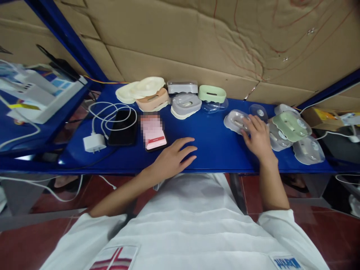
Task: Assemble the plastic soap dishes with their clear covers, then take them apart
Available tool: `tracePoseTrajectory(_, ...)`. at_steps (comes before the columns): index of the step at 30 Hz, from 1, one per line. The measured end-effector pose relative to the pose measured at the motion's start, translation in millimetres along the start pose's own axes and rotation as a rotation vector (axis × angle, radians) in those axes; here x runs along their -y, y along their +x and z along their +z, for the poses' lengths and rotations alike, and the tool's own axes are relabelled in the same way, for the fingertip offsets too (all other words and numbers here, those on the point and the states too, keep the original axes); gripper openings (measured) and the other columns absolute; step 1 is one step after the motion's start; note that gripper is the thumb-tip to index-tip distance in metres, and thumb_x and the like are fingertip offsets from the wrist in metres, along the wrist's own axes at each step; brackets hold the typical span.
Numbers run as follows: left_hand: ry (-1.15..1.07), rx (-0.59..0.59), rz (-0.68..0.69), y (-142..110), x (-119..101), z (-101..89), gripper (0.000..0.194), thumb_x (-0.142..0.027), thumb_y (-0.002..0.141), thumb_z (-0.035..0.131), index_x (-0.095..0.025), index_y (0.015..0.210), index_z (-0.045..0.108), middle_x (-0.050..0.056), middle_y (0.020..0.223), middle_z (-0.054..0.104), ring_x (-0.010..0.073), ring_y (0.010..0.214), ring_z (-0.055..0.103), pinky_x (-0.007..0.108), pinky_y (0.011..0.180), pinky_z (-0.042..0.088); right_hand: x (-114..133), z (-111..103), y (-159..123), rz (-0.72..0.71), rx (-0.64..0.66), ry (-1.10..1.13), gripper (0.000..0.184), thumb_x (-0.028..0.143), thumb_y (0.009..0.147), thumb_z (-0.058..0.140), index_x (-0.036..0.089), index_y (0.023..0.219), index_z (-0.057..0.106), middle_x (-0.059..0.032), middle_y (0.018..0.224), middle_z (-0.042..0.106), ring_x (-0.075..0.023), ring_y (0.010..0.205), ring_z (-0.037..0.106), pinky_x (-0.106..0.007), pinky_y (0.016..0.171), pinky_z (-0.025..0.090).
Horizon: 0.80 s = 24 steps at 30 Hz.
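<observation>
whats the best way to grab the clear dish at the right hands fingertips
Probably by its long near and far edges, the right hand coming from above and the right: the clear dish lies low on the blue desk, longer sideways than deep, with bare desk along its near edge.

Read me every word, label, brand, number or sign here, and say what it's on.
Nothing can be quoted with certainty.
White rectangular patch on the white fabric shirt: blue lettering, too unclear to quote.
Red-and-white striped patch on that shirt: no readable words; cut off by the picture's edge.
Black-edged phone with a pink screen: red bar too small to read; upper screen pixelated.
Round white stickers on clear plastic pieces: too small.
</observation>
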<state>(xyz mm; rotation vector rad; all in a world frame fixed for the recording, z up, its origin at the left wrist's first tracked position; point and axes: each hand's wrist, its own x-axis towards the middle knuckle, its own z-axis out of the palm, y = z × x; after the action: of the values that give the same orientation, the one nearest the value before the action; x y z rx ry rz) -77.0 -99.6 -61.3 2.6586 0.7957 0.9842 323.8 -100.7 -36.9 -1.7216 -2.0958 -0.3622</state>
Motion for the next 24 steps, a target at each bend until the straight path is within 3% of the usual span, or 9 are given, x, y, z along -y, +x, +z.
tracePoseTrajectory(4,0.161,0.118,0.055,24.1,16.2,-17.4,0.025,-0.033,0.113,0.058,-0.018,0.127,0.073,0.014,0.137,0.072,0.0307,0.122,0.073,0.046,0.104,0.063,5.1,8.6,58.1,-0.100,0.069,0.026,0.051,0.037,0.111,0.048,0.018,0.157,0.061,-0.0170,0.164,0.058,-0.0391,0.154,0.052,-0.065,0.126,0.042)
tracePoseTrajectory(7,0.256,0.182,-0.008,58.3,43.6,-28.5,0.033,-0.034,0.111,0.059,-0.018,0.139,0.069,0.015,0.139,0.073,0.0338,0.125,0.071,0.049,0.107,0.059,28.9,29.1,97.3,-0.184,0.124,0.096,0.054,0.037,0.111,0.045,0.016,0.159,0.059,-0.0171,0.165,0.057,-0.0380,0.153,0.052,-0.062,0.127,0.040)
tracePoseTrajectory(10,0.345,0.153,-0.093,95.8,73.2,-27.9,0.046,-0.028,0.107,0.062,-0.011,0.150,0.061,0.022,0.148,0.066,0.0391,0.138,0.062,0.054,0.115,0.051,44.8,52.2,119.3,-0.164,0.092,0.109,0.061,0.038,0.110,0.046,0.011,0.164,0.050,-0.0202,0.172,0.048,-0.0389,0.159,0.043,-0.064,0.132,0.031)
tracePoseTrajectory(13,0.470,0.211,-0.120,120.6,89.3,-20.1,0.042,-0.021,0.101,0.062,-0.005,0.139,0.068,0.027,0.136,0.069,0.0433,0.131,0.062,0.057,0.110,0.051,44.7,66.3,119.6,-0.124,0.047,0.120,0.065,0.039,0.110,0.046,0.007,0.166,0.046,-0.0216,0.172,0.047,-0.0386,0.161,0.040,-0.065,0.133,0.026)
tracePoseTrajectory(17,0.565,0.275,-0.160,124.1,89.2,-13.8,0.028,-0.016,0.102,0.056,-0.008,0.121,0.075,0.023,0.122,0.072,0.0410,0.122,0.067,0.053,0.101,0.054,42.4,68.0,101.9,-0.185,0.033,0.171,0.057,0.041,0.112,0.044,0.013,0.160,0.054,-0.0191,0.166,0.055,-0.0383,0.157,0.046,-0.064,0.129,0.030)
tracePoseTrajectory(21,0.417,0.225,-0.215,112.4,94.8,-19.2,0.028,-0.018,0.102,0.056,-0.013,0.122,0.074,0.019,0.122,0.074,0.0367,0.119,0.069,0.049,0.099,0.055,67.0,66.2,89.5,-0.407,0.111,0.254,0.048,0.037,0.115,0.038,0.019,0.151,0.065,-0.0154,0.158,0.064,-0.0339,0.151,0.054,-0.057,0.124,0.037)
tracePoseTrajectory(24,0.214,0.121,-0.205,104.7,106.9,-28.2,0.027,-0.025,0.102,0.057,-0.015,0.120,0.073,0.015,0.120,0.075,0.0321,0.114,0.070,0.047,0.102,0.056,93.0,68.4,84.5,-0.554,0.200,0.310,0.049,0.033,0.116,0.036,0.019,0.154,0.063,-0.0146,0.160,0.063,-0.0311,0.150,0.055,-0.053,0.122,0.040)
